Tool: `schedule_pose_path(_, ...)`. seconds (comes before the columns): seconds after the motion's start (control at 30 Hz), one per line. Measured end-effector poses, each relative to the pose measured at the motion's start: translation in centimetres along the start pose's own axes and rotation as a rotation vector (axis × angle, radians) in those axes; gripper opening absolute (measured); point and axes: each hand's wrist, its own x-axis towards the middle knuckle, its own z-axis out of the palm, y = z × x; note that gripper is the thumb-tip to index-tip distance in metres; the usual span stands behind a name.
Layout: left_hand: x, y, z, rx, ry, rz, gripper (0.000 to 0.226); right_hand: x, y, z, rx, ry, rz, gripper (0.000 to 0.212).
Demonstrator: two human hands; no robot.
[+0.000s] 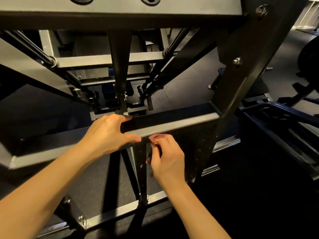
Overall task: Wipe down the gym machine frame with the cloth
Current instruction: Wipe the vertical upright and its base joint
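Rubber flooring point(186, 80) lies beyond the fingers. Left hand point(107, 133) clamps the rigid frame bar point(181, 124); right hand point(168, 157) pinches the bunched cloth point(158, 137) at its fingertips, likely soft and light.

- Two bare hands — left hand point(110, 133), right hand point(165, 157)
- One small crumpled pinkish-red cloth point(158, 137)
- One dark grey steel gym machine frame point(172, 125)

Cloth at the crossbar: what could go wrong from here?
1. The cloth is a small wad pinched by the right hand; bare fingers may rub the crossbar instead.
2. The left hand grips the crossbar right beside it, likely blocking the wipe leftward and leaving that stretch unwiped.
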Motion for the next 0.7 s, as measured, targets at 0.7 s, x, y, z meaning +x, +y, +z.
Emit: schedule_pose_path(0.7, -0.1, -0.9, 0.5, -0.073, 0.005, 0.008, 0.099, 2.3, 5.4, -4.0, 0.088, 0.320, 0.423, 0.009)
